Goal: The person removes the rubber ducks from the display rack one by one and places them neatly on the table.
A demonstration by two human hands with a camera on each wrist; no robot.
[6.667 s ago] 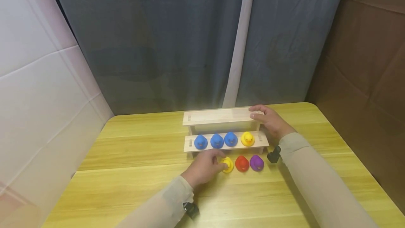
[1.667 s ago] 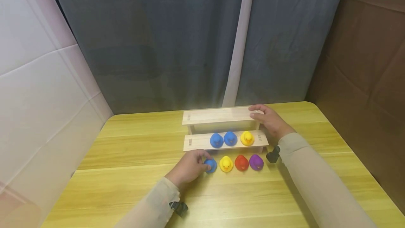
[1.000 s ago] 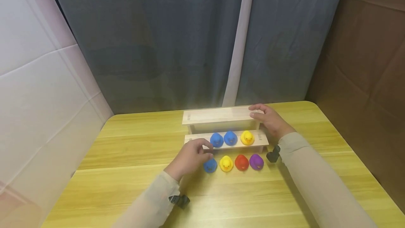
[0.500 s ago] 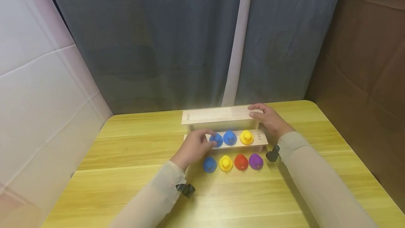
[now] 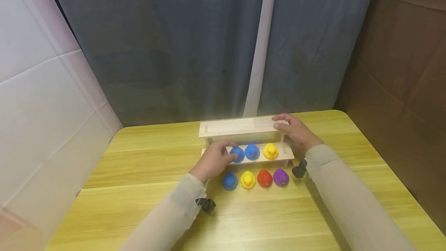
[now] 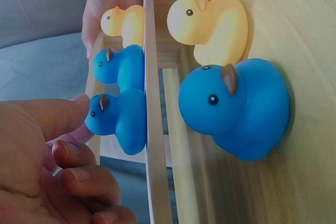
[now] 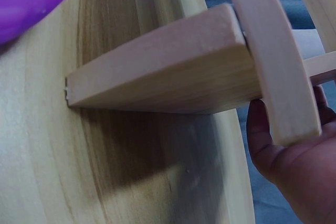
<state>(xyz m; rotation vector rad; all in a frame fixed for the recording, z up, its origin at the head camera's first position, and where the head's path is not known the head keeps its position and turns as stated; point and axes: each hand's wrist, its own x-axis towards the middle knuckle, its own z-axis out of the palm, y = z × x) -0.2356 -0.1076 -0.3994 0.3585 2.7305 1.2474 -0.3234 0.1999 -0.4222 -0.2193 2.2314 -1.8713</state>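
A two-tier wooden shelf (image 5: 240, 126) stands on the table. On its lower board sit two blue rubber ducks, a left one (image 5: 238, 154) and a right one (image 5: 252, 152), with a yellow rubber duck (image 5: 270, 151) at the right. My left hand (image 5: 215, 160) has thumb and index finger around the left blue duck's head; in the left wrist view the thumb (image 6: 63, 116) touches it. My right hand (image 5: 296, 130) grips the upper board's right end, thumb at the front edge. In the right wrist view that hand (image 7: 299, 166) is partly hidden behind the wood.
In front of the shelf a row of ducks stands on the table (image 5: 146, 204): blue (image 5: 230, 181), yellow (image 5: 247, 180), red (image 5: 265, 178) and purple (image 5: 280, 177). A grey curtain (image 5: 156, 49) hangs behind, with a white cloth (image 5: 42, 88) left and a brown one (image 5: 393, 69) right.
A yellow duck, then a blue one, was let go in the front row, the blue one coming from the lower board. My left hand then rose to the lower board's left blue duck. The right hand stayed.
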